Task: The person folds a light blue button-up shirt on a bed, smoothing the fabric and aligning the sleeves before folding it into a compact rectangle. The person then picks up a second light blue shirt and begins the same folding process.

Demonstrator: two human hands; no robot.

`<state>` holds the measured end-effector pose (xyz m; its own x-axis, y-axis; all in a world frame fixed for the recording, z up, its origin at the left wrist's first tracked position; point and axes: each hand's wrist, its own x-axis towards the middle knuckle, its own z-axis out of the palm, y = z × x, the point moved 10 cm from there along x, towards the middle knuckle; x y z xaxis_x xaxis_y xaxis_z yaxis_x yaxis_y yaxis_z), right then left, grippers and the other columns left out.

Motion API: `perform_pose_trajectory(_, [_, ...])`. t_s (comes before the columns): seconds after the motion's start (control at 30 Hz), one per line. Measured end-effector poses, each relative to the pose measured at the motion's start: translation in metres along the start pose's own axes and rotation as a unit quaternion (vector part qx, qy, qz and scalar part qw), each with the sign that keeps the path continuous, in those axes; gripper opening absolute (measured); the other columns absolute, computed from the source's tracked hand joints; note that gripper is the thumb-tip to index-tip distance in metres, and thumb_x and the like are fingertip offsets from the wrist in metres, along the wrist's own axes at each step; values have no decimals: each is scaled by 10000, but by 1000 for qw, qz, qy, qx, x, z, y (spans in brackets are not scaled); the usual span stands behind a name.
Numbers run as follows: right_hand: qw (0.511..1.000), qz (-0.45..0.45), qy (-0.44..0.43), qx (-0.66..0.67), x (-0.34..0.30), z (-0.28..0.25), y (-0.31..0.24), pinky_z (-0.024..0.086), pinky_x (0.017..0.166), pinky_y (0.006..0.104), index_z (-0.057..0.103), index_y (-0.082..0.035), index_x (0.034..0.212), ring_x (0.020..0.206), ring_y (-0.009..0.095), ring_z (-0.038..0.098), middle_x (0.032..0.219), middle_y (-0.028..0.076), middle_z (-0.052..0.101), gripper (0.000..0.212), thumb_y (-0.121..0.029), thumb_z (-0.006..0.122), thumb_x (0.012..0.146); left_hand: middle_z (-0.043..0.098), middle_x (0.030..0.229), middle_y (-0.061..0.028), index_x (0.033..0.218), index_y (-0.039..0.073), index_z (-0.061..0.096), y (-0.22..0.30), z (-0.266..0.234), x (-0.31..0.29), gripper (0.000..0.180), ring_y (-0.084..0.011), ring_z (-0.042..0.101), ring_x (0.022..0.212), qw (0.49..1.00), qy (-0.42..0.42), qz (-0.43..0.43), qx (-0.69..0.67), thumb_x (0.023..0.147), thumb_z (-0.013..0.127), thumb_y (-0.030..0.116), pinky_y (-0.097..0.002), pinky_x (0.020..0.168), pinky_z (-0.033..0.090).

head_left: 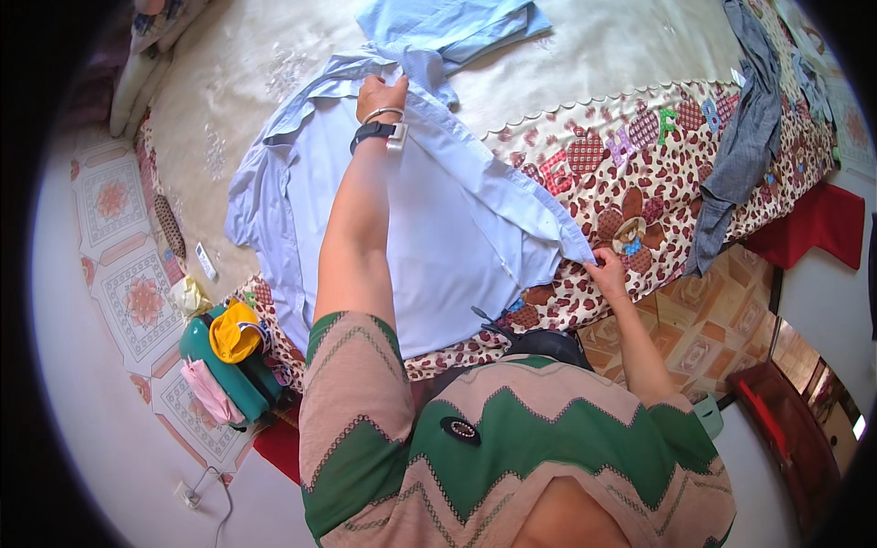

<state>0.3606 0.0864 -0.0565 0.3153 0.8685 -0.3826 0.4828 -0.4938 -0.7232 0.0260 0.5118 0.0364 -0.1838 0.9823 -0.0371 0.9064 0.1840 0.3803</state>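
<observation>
Nearest, a zigzag-patterned top (539, 429) fills the foreground, while the left hand (382, 95) clenches a pale-blue shirt (438, 228) at its far end and the right hand (610, 276) pinches its edge between fingers (600, 257).

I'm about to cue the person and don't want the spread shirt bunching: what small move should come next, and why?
Probably ease the right hand slightly outward to straighten the shirt's edge: it pinches the near corner of the spread light blue shirt, the left hand is at the collar end, and folds show along the side between them.
</observation>
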Motion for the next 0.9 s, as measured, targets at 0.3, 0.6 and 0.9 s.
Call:
perform_pose_trajectory(0.3, [971, -214, -81, -62, -32, -10, -146, 404, 717, 329, 498, -41, 694, 840, 265, 484, 888, 94, 516, 166, -39, 596, 560, 562, 947, -182, 892, 52, 604, -65, 20, 38, 302, -314, 530, 915, 985, -140, 35, 91, 654, 444, 146, -351, 799, 410])
perform_pose_trajectory(0.6, [883, -273, -380, -36, -147, 162, -238, 405, 585, 386, 497, -50, 707, 692, 309, 506, 684, 125, 509, 114, -92, 521, 604, 607, 641, -110, 759, 21, 618, -142, -73, 44, 239, -209, 595, 624, 992, -94, -57, -64, 676, 457, 177, -292, 607, 444])
perform_pose_trajectory(0.9, [899, -286, -323, -70, -168, 295, -231, 425, 629, 392, 515, -80, 799, 742, 300, 533, 765, 128, 555, 179, -146, 532, 634, 594, 623, -80, 986, 73, 567, -219, -20, -39, 308, -164, 575, 561, 970, -167, 52, -167, 714, 448, 154, -299, 528, 443])
